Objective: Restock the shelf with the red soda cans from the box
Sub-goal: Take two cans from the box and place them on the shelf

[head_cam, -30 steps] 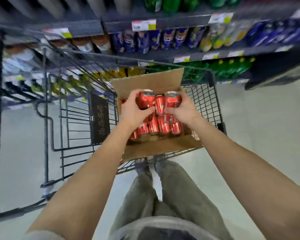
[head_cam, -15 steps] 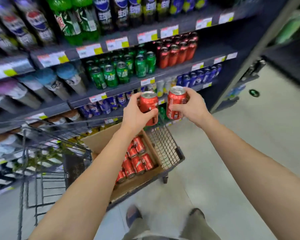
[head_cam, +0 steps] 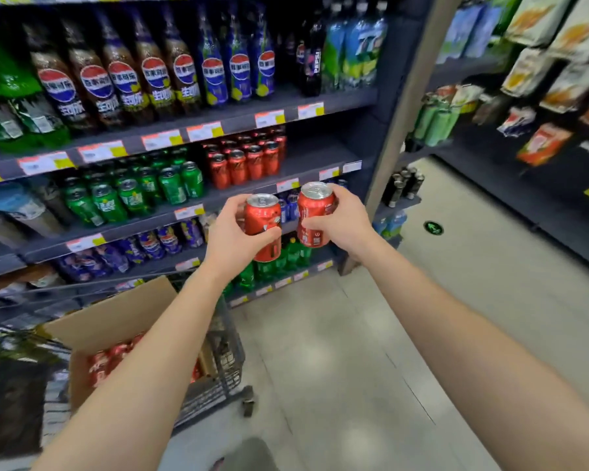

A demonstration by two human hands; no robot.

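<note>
Left hand [head_cam: 230,241] and right hand [head_cam: 346,226] each gripped one red soda can [head_cam: 264,220] at mid-frame, close together; a knock could have loosened either before the shelf [head_cam: 320,156].

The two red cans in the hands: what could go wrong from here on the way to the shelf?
1. The left hand and the right hand grip the left red can and the right red can by the sides only, close together; they may knock, and one may slip.
2. The red cans on the shelf stand packed beside the green cans; a careless push may topple them.
</note>
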